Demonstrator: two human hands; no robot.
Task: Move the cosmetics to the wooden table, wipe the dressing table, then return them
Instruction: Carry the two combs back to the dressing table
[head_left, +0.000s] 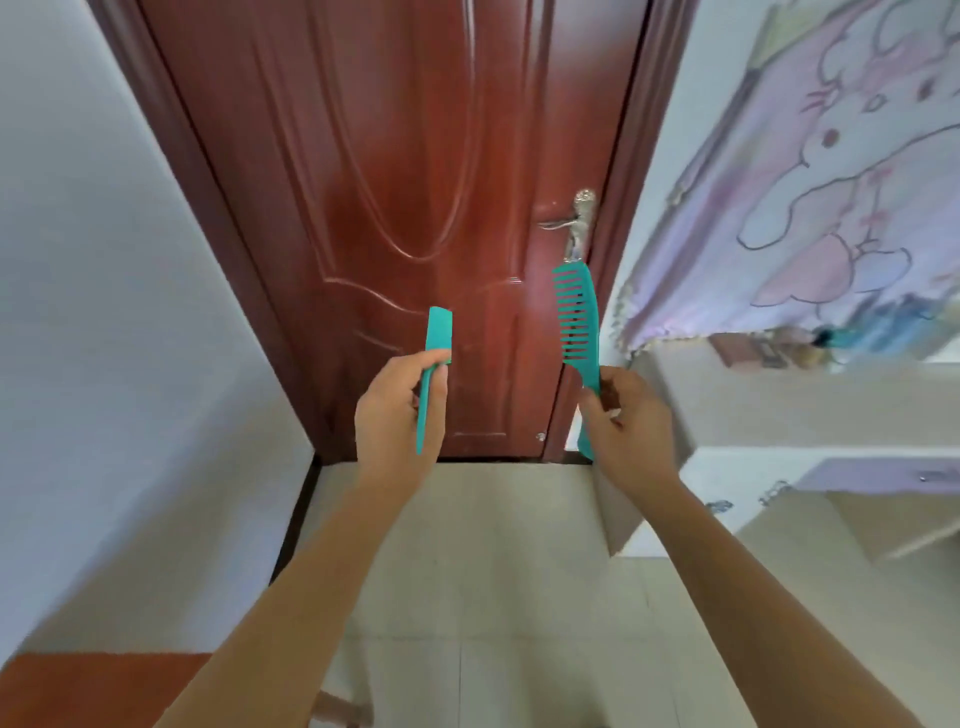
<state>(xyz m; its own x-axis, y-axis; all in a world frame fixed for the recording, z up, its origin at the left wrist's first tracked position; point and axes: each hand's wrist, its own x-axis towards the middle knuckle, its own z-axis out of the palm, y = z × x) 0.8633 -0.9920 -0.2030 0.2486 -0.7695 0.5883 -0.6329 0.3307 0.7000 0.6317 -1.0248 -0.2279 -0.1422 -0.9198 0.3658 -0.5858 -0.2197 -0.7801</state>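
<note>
My left hand (400, 410) grips a narrow teal tail comb (438, 335), held upright with its thin handle pointing down past my palm. My right hand (626, 421) holds the handle of a teal wide-tooth comb (577, 317), teeth facing left, also upright. Both hands are raised in front of a closed red-brown door. The white dressing table (810, 400) stands at the right, beside my right hand, with small blurred cosmetics (769, 351) at the back of its top.
The red-brown door (405, 182) with a metal handle (571, 221) is straight ahead. A white wall (104, 312) runs along the left. A pink cartoon cloth (831, 182) hangs over the dressing table. Pale floor tiles (493, 571) lie below, and a reddish surface (93, 686) shows at bottom left.
</note>
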